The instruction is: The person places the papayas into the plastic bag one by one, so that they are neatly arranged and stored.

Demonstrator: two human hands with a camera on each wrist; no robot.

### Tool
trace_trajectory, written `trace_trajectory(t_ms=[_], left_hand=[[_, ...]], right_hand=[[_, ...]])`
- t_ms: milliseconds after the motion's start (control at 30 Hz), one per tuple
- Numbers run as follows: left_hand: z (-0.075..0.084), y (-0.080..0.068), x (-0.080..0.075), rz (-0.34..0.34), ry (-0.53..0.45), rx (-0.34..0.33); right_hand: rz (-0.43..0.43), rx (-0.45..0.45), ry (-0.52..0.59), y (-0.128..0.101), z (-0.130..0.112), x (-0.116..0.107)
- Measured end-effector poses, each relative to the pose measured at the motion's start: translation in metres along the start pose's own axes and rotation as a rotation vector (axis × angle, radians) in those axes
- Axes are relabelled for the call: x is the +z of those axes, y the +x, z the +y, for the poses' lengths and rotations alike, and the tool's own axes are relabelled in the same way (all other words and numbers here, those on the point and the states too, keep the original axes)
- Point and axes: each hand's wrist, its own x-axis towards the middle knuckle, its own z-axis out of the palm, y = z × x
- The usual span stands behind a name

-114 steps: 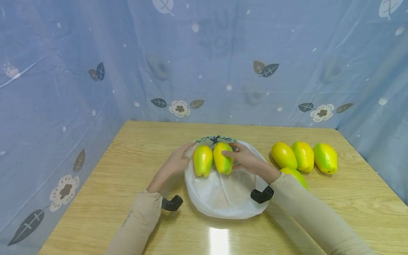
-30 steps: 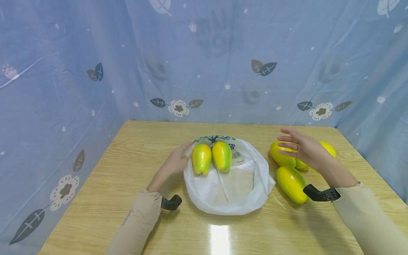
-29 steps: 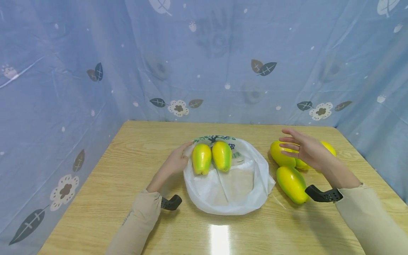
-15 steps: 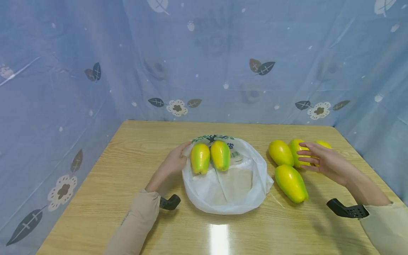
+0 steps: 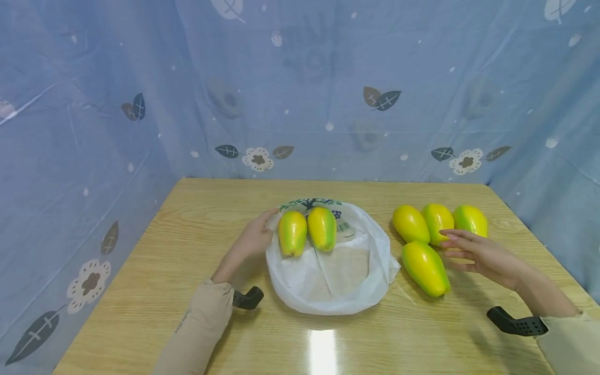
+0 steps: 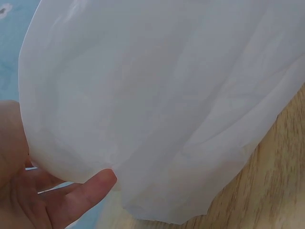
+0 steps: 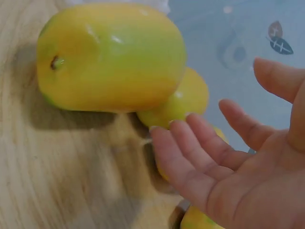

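A white plastic bag [image 5: 328,304] lies open on the table, with two yellow-green papayas, the left one [image 5: 292,233] and the right one [image 5: 322,229], in its mouth. My left hand [image 5: 253,237] grips the bag's left edge; in the left wrist view its thumb [image 6: 90,193] presses the bag's outside. My right hand [image 5: 489,260] hovers with fingers spread and nothing in them, just right of the nearest loose papaya [image 5: 425,269]. In the right wrist view that papaya [image 7: 114,57] lies beyond the fingertips.
Behind the nearest loose papaya, a row holds a left papaya [image 5: 410,224], a middle one [image 5: 435,219] and a right one [image 5: 470,220]. A blue patterned curtain [image 5: 300,104] hangs around the wooden table [image 5: 197,208].
My right hand let go of a papaya in the bag, moved right over the loose papayas, then came down nearer the front one. My left hand stays at the bag's edge.
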Motion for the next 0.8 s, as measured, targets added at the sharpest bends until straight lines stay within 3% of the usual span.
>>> trace_trajectory(t_ms=[167, 800], left_hand=[[0.001, 0.0, 0.0, -0.003, 0.007, 0.003], [0.003, -0.001, 0.001, 0.008, 0.017, -0.009]], right_hand=[[-0.042, 0.021, -0.021, 0.001, 0.007, 0.003], [0.011, 0.195, -0.123, 0.013, 0.016, 0.032]])
